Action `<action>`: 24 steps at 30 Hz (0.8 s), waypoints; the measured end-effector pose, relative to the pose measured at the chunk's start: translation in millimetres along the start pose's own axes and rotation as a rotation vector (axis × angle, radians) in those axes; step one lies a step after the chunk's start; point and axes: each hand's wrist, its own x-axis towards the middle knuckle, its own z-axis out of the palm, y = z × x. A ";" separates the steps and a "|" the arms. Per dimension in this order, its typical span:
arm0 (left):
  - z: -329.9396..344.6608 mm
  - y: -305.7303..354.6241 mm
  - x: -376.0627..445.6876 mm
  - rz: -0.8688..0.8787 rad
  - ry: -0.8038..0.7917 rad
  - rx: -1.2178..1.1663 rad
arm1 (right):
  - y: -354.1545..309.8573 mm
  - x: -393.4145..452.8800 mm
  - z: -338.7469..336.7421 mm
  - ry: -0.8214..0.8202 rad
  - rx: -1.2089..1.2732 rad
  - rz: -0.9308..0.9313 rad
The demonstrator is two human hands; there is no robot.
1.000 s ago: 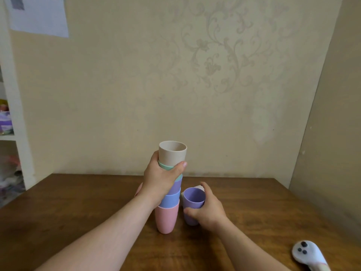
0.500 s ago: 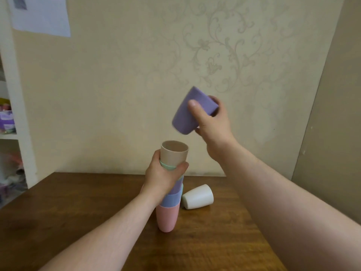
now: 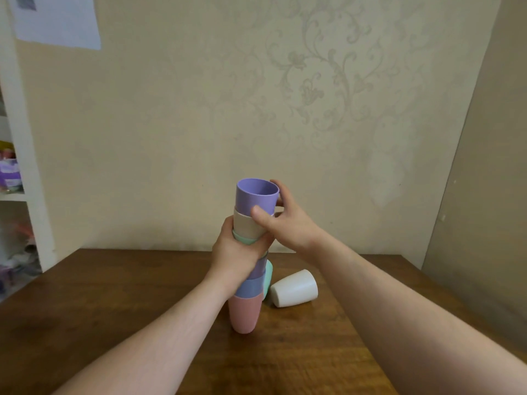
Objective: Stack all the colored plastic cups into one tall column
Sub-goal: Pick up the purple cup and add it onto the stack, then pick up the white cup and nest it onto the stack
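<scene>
A column of nested cups [image 3: 245, 309] stands on the wooden table [image 3: 114, 309], pink at the bottom, then blue, purple, mint and beige. A purple cup [image 3: 256, 196] sits upright in the beige one at the top. My left hand [image 3: 238, 256] is wrapped around the column's middle. My right hand [image 3: 282, 220] holds the top purple cup, thumb in front and fingers behind its rim. A white cup [image 3: 295, 287] lies on its side just right of the column. A mint cup [image 3: 268, 277] shows as a sliver between them.
The table meets a patterned wall at the back and a plain wall on the right. A white shelf unit [image 3: 25, 178] with cluttered items stands at the left edge. A paper sheet [image 3: 57, 18] hangs on the wall, upper left.
My right hand has brought the purple cup down from the air and set it upright into the beige cup. The left hand has kept its grip on the column.
</scene>
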 end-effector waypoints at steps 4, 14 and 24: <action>-3.0 -5.3 -0.7 0.026 -0.027 -0.043 | 47.8 -10.7 -20.4 0.079 -0.082 0.134; -3.8 -11.6 3.0 0.039 -0.025 -0.036 | 160.3 -60.6 -21.4 -0.237 -1.034 0.341; -3.8 -9.1 0.6 0.045 -0.038 -0.034 | 146.6 -43.7 -48.6 -0.082 -0.839 0.538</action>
